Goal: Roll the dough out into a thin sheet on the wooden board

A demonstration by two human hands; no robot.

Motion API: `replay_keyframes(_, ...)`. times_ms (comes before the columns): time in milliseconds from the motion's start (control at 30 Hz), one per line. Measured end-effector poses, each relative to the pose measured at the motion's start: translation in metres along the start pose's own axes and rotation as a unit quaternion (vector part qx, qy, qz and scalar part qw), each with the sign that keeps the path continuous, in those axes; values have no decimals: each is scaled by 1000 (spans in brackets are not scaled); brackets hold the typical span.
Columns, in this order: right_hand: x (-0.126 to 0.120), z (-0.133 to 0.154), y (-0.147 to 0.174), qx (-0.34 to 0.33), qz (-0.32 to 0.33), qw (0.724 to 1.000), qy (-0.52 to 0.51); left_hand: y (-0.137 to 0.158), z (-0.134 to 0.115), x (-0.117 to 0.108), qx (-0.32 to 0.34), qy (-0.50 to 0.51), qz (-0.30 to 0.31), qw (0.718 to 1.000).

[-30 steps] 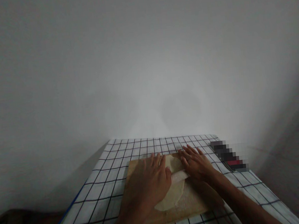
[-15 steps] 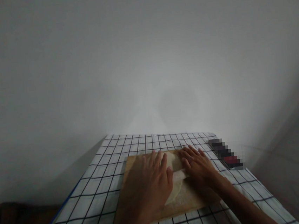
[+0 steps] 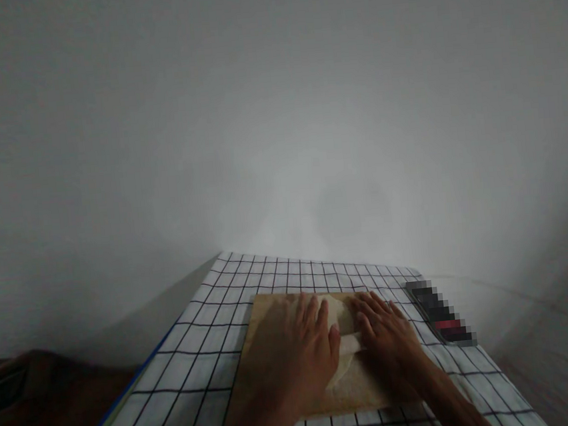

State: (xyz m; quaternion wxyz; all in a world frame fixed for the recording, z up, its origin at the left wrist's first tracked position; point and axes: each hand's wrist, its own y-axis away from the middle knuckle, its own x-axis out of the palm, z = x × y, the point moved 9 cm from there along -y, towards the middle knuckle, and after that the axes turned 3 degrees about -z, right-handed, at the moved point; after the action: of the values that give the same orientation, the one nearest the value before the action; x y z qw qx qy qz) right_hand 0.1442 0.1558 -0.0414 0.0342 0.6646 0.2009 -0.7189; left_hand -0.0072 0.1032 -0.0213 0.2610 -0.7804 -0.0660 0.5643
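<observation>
A pale rolling pin [image 3: 349, 344] lies crosswise under my palms, with only its middle showing between them. Beneath it is a thin, flat sheet of dough [image 3: 340, 372], partly covered by my hands, on a wooden board [image 3: 257, 349]. My left hand [image 3: 310, 348] rests over the pin's left part, its fingers stretched toward the far edge of the board. Over the right part lies my right hand [image 3: 388, 330], fingers also extended and slightly spread. Both hands press flat rather than wrap round the pin. Its ends are hidden.
The board sits on a table with a white, black-checked cloth [image 3: 189, 373]. A dark phone-like object, partly pixelated [image 3: 439, 312], lies at the right edge. A pale wall [image 3: 277, 140] stands behind, and something brown [image 3: 40, 390] is low at left.
My hands and the rolling pin have shifted slightly toward me over the dough. The camera view has turned a little, so the table and board sit farther right in the picture.
</observation>
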Motion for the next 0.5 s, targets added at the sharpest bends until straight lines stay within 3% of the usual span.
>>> replay_keyframes(167,2,0,1,-8,7,1000,6,-1,4,-3,-45,4,2,999)
replay_keyframes(300,-4,11,11,-70,-14,997,37,3,-1,-7,-26,19,-26,999)
replay_keyframes(500,0,10,19,-85,-26,994,64,7,0,-3,-32,14,-45,998)
